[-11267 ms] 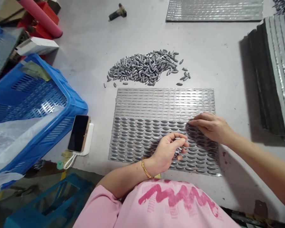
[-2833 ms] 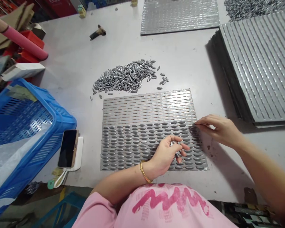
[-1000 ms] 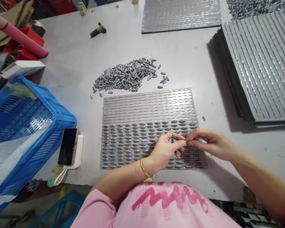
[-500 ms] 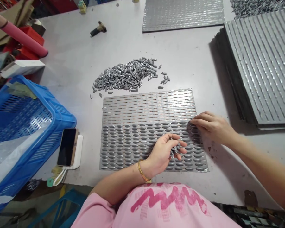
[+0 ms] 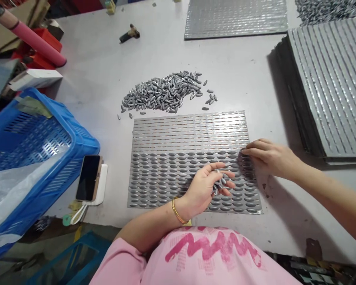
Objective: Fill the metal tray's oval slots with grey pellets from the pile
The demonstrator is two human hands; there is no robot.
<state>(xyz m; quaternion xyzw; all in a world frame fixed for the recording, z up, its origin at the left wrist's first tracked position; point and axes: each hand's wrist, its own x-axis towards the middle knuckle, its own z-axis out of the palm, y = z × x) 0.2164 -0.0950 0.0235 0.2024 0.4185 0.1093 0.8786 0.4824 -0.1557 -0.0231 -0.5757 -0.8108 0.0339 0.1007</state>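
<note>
Pale grey worktable (image 5: 172, 51) fills the view, with a ribbed metal plate (image 5: 190, 130) lying directly in front of the person. Its lower rows hold oval grey metal pellets (image 5: 166, 178), seated side by side in neat lines, while its upper rows show bare ridged slots. The left hand (image 5: 200, 186), a gold bangle (image 5: 175, 211) on its wrist, curls half-closed over the filled rows, with a small bunch of pellets gripped between thumb and fingers. The right hand (image 5: 273, 156) lies at three o'clock from the plate's centre, its fingers pressed together. Its fingertips (image 5: 243, 152) touch the right end of the filled rows; whether they pinch a pellet cannot be told.

A loose heap of pellets (image 5: 163, 93) sits at twelve o'clock, just above the plate, with a few strays around it. A blue perforated plastic crate (image 5: 77, 134) stands at nine o'clock, lined with a translucent plastic bag (image 5: 17, 186) that hides whatever lies inside. A smartphone (image 5: 88, 178) rests on a white power bank (image 5: 103, 184) just beside the crate. At two o'clock lies a stack of ribbed plates (image 5: 329, 87). A second blue crate (image 5: 68, 257) sits below the table edge at seven o'clock, its contents too dim to tell.
</note>
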